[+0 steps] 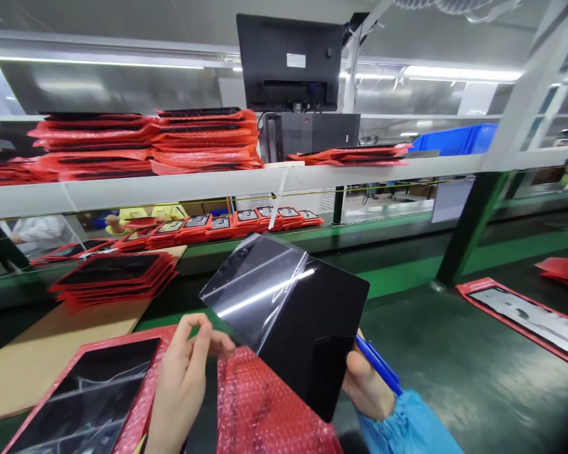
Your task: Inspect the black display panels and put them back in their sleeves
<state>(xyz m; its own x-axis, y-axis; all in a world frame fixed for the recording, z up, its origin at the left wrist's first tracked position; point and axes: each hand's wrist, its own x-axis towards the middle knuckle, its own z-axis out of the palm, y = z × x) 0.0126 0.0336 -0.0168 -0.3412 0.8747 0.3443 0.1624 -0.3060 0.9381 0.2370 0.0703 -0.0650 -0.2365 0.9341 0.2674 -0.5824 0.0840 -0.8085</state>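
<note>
My right hand [369, 388] grips the lower right edge of a black glossy screen panel [319, 328], held up and tilted. A blue pen-like stick [378, 364] is tucked in the same hand. Clear film [253, 284] lies over the panel's left part, with a crease across the middle. Just below the film's left corner is my left hand [187, 369], its fingers loosely bent and partly apart; nothing shows between them. Beneath the panel lies a red bubble-wrap bag [265, 403]. To the left, another film-covered black panel [92, 397] rests on red bubble wrap.
Red-wrapped panels [116, 277] are stacked on a tan board [52, 353]. More stacks [203, 142] fill the shelf [208, 183], near a monitor [288, 63]. A green post [473, 233] stands right, by a red-edged panel [525, 315]. Other people's hands and sleeves show behind.
</note>
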